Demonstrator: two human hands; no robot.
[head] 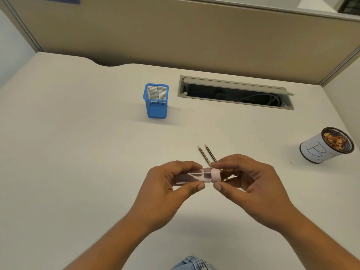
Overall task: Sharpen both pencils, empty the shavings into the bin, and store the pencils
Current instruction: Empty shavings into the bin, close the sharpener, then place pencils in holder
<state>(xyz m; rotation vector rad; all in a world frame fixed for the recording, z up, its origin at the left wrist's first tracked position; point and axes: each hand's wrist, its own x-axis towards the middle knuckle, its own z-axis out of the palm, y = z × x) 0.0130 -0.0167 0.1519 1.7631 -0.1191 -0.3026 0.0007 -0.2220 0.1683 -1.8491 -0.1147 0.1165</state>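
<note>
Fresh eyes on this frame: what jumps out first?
The hands meeting low in the middle: the left hand grips a clear sharpener tube and the right hand pinches its pale cap, with two pencils lying side by side on the desk just behind. Next, the blue mesh holder further back and, at the right edge, the paper-wrapped bin with shavings in it.

A white desk (68, 133) fills most of the view; its back edge curves inward near the left corner. Behind this edge stands a beige partition (175, 36) with a grey metal frame (22, 26) at its left side. Near the back edge, right of the middle, a grey hatch (288, 106) is set into the desk, its lid (233, 83) raised, and cables (259, 98) lie inside. The light is soft and even.
</note>
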